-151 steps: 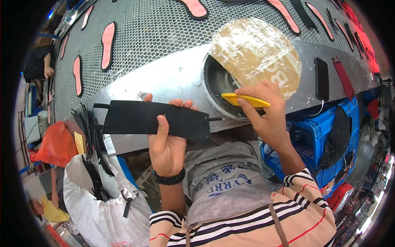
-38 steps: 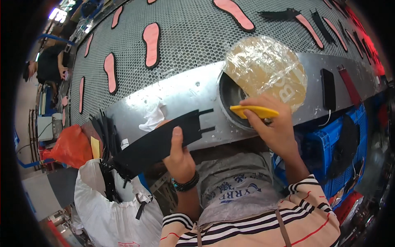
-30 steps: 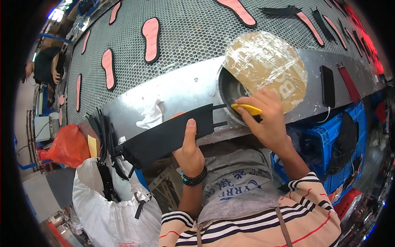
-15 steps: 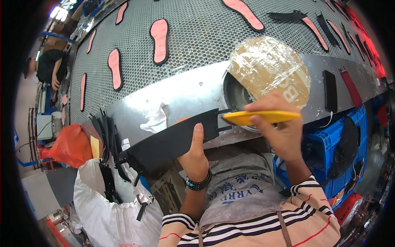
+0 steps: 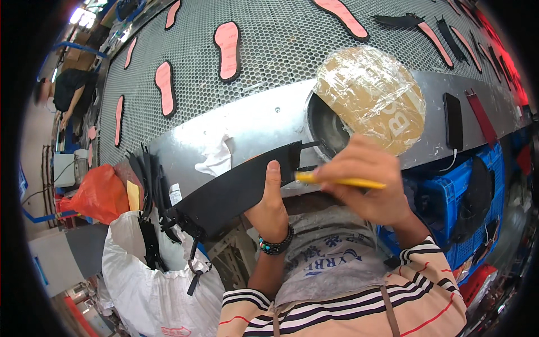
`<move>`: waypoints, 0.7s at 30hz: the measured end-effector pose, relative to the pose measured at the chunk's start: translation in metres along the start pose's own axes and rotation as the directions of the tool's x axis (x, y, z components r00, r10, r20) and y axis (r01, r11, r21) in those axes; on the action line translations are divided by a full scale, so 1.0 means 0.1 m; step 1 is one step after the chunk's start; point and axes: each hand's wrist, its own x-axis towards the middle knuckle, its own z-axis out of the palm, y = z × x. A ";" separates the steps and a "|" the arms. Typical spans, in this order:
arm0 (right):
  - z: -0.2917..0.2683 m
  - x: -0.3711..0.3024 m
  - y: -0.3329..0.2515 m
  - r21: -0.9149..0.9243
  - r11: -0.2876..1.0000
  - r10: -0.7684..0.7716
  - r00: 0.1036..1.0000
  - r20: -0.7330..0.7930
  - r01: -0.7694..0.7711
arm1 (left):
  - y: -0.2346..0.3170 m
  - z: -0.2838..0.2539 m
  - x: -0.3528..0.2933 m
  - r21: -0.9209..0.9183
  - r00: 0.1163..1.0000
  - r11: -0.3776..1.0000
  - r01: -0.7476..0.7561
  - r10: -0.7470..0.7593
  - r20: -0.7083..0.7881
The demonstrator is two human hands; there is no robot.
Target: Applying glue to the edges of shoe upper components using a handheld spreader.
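Observation:
A flat, curved black shoe part (image 5: 236,182) with thin straps at both ends rests in my left hand (image 5: 271,210), its thumb pressed on top and the fingers hidden beneath. My right hand (image 5: 365,182) is closed round a flat yellow brush (image 5: 359,182), whose left end is at the right edge of the black part; its bristles are hard to make out. Just beyond, a round metal pot (image 5: 327,126) stands half covered by a tape-wrapped cardboard disc (image 5: 373,98).
Pink insoles with black edges (image 5: 227,50) lie on a mesh conveyor (image 5: 269,62). Along its metal ledge are a crumpled white cloth (image 5: 216,157), a plugged-in phone (image 5: 453,121) and a dark red strip (image 5: 481,118). A white sack (image 5: 163,303) and blue crate (image 5: 438,196) flank me.
My right hand has tilted the brush flatter and brought it slightly left and down onto the black part's right end. The insoles have shifted slightly right and up in view.

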 end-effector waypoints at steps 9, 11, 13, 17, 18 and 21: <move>0.12 -0.08 -0.05 -0.148 0.989 -0.009 0.999 0.034 0.014 | 0.15 0.03 0.04 -0.047 0.996 0.996 0.073 -0.075 -0.051; 0.04 -0.08 -0.06 -0.091 0.995 0.038 0.992 0.121 -0.027 | 0.10 0.00 0.04 -0.107 0.987 0.984 0.144 -0.151 -0.055; 0.16 -0.08 -0.14 0.090 0.983 0.178 0.963 -0.202 -0.162 | 0.09 0.04 0.08 -0.131 0.995 0.990 0.053 -0.064 -0.082; 0.42 -0.04 -0.10 0.048 0.996 -0.057 0.958 -0.282 0.074 | 0.05 0.14 0.15 -0.120 0.978 0.981 -0.153 0.133 -0.162; 0.50 -0.10 -0.08 0.099 0.994 -0.016 0.963 -0.268 0.044 | 0.08 0.11 0.13 -0.197 0.987 0.980 -0.011 -0.020 -0.158; 0.41 -0.14 0.03 -0.111 0.994 -0.040 0.925 -0.377 -0.002 | 0.17 0.07 0.16 -0.323 0.978 0.937 0.136 -0.180 -0.109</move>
